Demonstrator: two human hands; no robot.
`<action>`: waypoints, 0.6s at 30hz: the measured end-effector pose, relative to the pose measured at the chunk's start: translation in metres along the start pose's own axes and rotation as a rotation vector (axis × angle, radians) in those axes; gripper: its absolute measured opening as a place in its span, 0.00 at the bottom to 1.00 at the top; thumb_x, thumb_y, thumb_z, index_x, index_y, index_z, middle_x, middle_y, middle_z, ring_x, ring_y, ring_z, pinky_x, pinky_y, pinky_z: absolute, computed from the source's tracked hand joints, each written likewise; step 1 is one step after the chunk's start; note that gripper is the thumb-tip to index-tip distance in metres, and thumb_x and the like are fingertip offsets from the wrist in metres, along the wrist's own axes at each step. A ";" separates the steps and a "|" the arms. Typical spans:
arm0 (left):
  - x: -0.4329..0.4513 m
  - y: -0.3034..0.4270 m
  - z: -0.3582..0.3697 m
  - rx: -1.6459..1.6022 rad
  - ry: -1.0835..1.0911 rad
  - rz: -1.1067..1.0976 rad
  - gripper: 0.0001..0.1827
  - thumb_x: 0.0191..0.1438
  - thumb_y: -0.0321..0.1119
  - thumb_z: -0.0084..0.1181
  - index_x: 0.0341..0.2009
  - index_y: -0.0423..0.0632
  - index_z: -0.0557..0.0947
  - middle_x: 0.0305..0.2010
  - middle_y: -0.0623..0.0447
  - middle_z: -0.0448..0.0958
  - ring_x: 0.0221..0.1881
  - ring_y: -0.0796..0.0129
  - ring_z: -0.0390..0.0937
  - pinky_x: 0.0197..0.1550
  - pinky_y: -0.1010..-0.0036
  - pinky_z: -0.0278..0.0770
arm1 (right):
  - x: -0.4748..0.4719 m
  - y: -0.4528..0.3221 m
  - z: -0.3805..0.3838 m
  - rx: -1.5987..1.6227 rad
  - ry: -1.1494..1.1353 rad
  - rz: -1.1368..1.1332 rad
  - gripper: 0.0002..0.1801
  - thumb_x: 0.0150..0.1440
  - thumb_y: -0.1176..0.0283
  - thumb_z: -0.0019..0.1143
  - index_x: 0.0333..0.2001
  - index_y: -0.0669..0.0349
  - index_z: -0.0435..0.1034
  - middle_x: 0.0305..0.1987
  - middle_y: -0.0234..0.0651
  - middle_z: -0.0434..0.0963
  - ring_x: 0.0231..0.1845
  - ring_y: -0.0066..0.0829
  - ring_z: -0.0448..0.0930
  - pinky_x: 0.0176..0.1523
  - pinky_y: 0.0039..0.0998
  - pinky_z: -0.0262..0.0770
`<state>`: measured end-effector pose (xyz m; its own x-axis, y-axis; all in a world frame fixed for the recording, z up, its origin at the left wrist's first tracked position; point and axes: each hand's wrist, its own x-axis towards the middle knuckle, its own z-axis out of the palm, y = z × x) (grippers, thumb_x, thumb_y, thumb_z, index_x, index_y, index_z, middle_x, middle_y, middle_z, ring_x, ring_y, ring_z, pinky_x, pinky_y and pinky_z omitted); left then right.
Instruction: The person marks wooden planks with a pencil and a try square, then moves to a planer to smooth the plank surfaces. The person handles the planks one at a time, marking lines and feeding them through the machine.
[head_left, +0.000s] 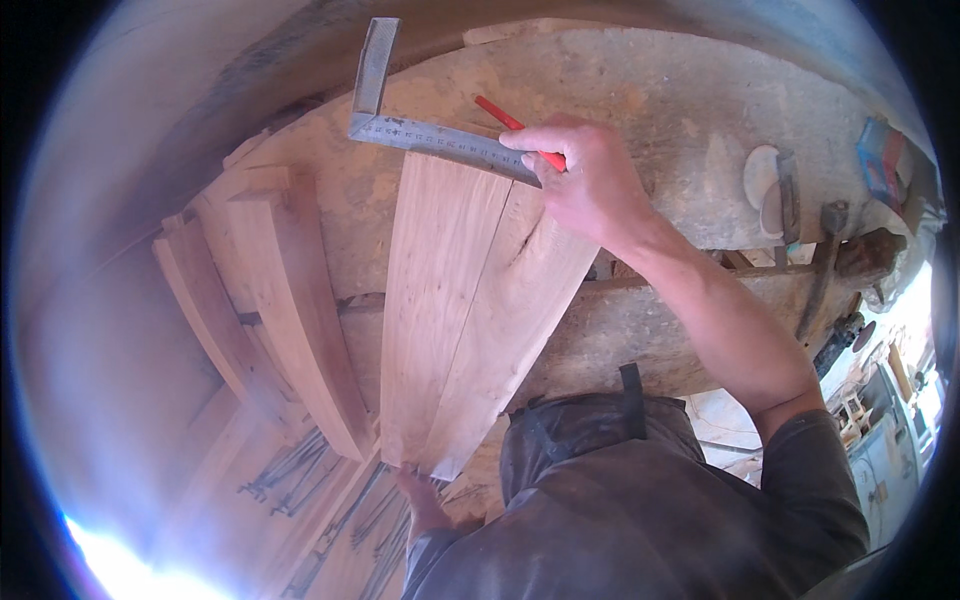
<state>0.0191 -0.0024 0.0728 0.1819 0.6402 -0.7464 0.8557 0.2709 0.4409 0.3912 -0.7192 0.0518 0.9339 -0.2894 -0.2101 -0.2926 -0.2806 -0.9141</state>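
Observation:
A wide wooden board (450, 300), with a dark seam along its length and a crack near the far right corner, lies across the workbench. My right hand (592, 176) is at that corner, holding a red pencil (499, 112) between the fingers. Under those fingers, the metal blade of a try square (442, 139) runs along the board's far end; its stock (376, 67) sticks out at the left, pointing away from me. My left hand (422, 495) grips the board's near end, its fingers mostly hidden.
Left of the board, thick wooden pieces (289, 300) rest on the bench (585, 82). Several metal bar clamps (300, 469) lie lower left. On the right are a hammer (821, 262), abrasive discs (761, 176) and a blue and red box (883, 161). A gap splits the benchtop.

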 end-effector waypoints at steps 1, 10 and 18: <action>-0.002 -0.001 0.009 0.019 0.033 0.039 0.28 0.62 0.41 0.49 0.66 0.52 0.67 0.59 0.49 0.70 0.57 0.51 0.73 0.48 0.54 0.81 | 0.000 0.001 0.001 -0.017 -0.003 -0.004 0.18 0.50 0.87 0.59 0.45 0.62 0.81 0.34 0.46 0.81 0.34 0.40 0.81 0.39 0.37 0.75; -0.027 0.008 0.055 0.121 0.306 0.001 0.19 0.61 0.43 0.49 0.54 0.50 0.74 0.51 0.50 0.72 0.49 0.54 0.74 0.41 0.57 0.80 | 0.009 -0.003 -0.010 -0.065 -0.194 0.058 0.19 0.55 0.87 0.58 0.49 0.59 0.81 0.35 0.43 0.82 0.31 0.33 0.79 0.38 0.33 0.74; -0.021 0.019 0.062 0.073 0.260 -0.118 0.20 0.60 0.44 0.51 0.55 0.51 0.74 0.51 0.50 0.72 0.47 0.54 0.73 0.42 0.56 0.78 | 0.010 -0.004 -0.017 -0.029 -0.228 0.116 0.19 0.55 0.88 0.56 0.48 0.59 0.81 0.37 0.45 0.83 0.33 0.33 0.80 0.39 0.31 0.75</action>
<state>0.0619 -0.0553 0.0662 -0.0436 0.7725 -0.6335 0.8977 0.3085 0.3145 0.3984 -0.7364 0.0589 0.9149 -0.1081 -0.3889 -0.4033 -0.2847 -0.8697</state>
